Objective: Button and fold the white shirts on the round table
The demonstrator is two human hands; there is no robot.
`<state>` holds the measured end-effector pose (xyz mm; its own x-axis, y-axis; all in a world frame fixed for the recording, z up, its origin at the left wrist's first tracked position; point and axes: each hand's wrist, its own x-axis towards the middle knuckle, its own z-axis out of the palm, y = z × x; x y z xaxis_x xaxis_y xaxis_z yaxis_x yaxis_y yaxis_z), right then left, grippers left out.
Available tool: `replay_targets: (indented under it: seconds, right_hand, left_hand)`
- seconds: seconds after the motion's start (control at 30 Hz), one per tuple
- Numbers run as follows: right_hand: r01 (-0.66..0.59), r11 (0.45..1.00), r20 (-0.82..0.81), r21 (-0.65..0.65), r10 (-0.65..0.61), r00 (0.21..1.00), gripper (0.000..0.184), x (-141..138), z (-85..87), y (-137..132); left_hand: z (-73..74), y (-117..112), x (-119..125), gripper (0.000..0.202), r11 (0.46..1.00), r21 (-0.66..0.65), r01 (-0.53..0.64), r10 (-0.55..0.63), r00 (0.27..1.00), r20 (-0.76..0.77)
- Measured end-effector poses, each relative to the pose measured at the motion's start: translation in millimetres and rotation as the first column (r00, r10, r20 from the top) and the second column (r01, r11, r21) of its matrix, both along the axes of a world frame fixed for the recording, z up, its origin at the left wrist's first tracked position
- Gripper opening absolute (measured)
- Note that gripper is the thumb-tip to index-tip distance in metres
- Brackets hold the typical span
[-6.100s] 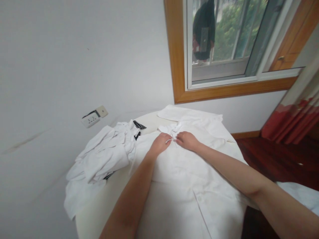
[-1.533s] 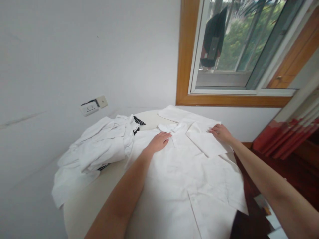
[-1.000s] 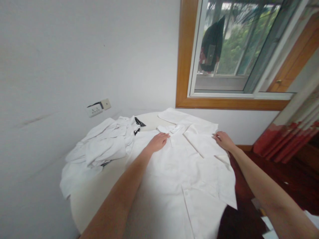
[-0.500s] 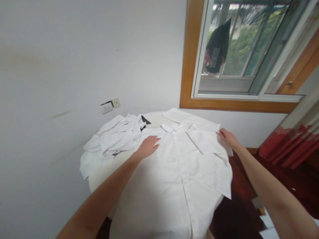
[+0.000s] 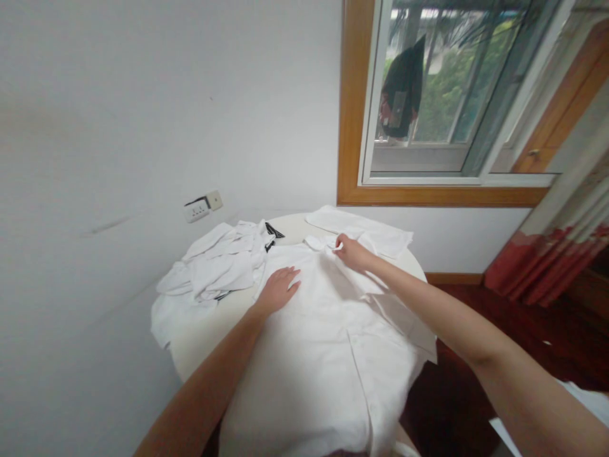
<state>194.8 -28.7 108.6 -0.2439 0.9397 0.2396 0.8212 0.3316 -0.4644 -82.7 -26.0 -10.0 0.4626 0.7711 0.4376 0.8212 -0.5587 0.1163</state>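
A plug socket [image 5: 196, 211] sits on the white wall [image 5: 143, 108], left of a brown-edged window [image 5: 438, 108]. A red-bottomed curtain [image 5: 554, 257] hangs far right.

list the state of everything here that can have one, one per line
white shirt: spread out, partly lifted near its collar
left grip: open, resting on the white shirt
right grip: pinching the white shirt
white clothes: crumpled in a pile
table: partly covered
wall socket: nothing plugged in
curtain: hanging in folds

Head-worn view — near the table [image 5: 195, 336], facing forward, angled down
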Motion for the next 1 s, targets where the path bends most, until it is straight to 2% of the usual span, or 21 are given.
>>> replay_targets:
  seconds: [0.07,0.13,0.23,0.33,0.4,0.47,0.53,0.6,0.67,0.8,0.87,1.0]
  right_hand:
    - [-0.051,0.993,0.0,-0.103,0.051,0.999,0.017,-38,-23.6,-2]
    - [-0.187,0.969,-0.044,-0.16,0.182,0.982,0.016,-62,-40.4,-7]
    - [-0.324,0.927,-0.112,-0.189,0.307,0.945,0.015,-63,-48.0,-6]
    - [-0.245,0.962,-0.021,-0.122,0.244,0.97,0.023,-30,-40.0,13]
    - [-0.081,0.996,0.118,0.027,0.077,0.99,0.026,3,-33.5,34]
    - [0.074,0.991,0.243,0.109,-0.099,0.965,0.03,35,-30.7,54]
    - [0.159,0.971,0.335,0.179,-0.212,0.918,0.035,60,-32.1,71]
    - [0.132,0.973,0.422,0.189,-0.202,0.884,0.04,75,-35.7,83]
    - [0.044,0.982,0.511,0.183,-0.133,0.849,0.044,85,-38.7,91]
    - [-0.081,0.975,0.638,0.207,-0.072,0.767,0.033,97,-38.6,104]
    - [-0.085,0.971,0.67,0.224,-0.09,0.737,0.026,105,-36.6,111]
    - [-0.018,0.973,0.69,0.23,-0.15,0.708,0.025,123,-33.7,126]
  left_hand:
    - [3.0,-2,-1,0.042,1.0,0.003,0.004,-0.004,0.999,0.034]
    - [6.8,-4,-2,0.041,1.0,0.006,0.003,-0.004,0.997,0.072]
    - [14.8,-8,-2,0.04,0.999,0.01,0.04,-0.04,0.992,0.117]
    - [25.3,-12,7,0.039,0.994,0.023,0.107,-0.11,0.984,0.139]
    - [31.9,-18,19,0.039,0.987,0.038,0.153,-0.157,0.974,0.163]
    - [35.5,-25,33,0.041,0.977,0.051,0.205,-0.211,0.96,0.186]
    - [34.4,-32,46,0.046,0.967,0.03,0.253,-0.254,0.951,0.174]
    - [29.0,-37,55,0.051,0.96,-0.035,0.279,-0.272,0.953,0.135]
    - [22.7,-40,58,0.052,0.948,-0.099,0.303,-0.292,0.95,0.106]
    - [19.3,-42,57,0.046,0.928,-0.131,0.35,-0.337,0.935,0.111]
    - [23.3,-43,57,0.039,0.924,-0.13,0.36,-0.348,0.931,0.108]
    - [35.2,-48,59,0.023,0.918,-0.145,0.368,-0.354,0.928,0.113]
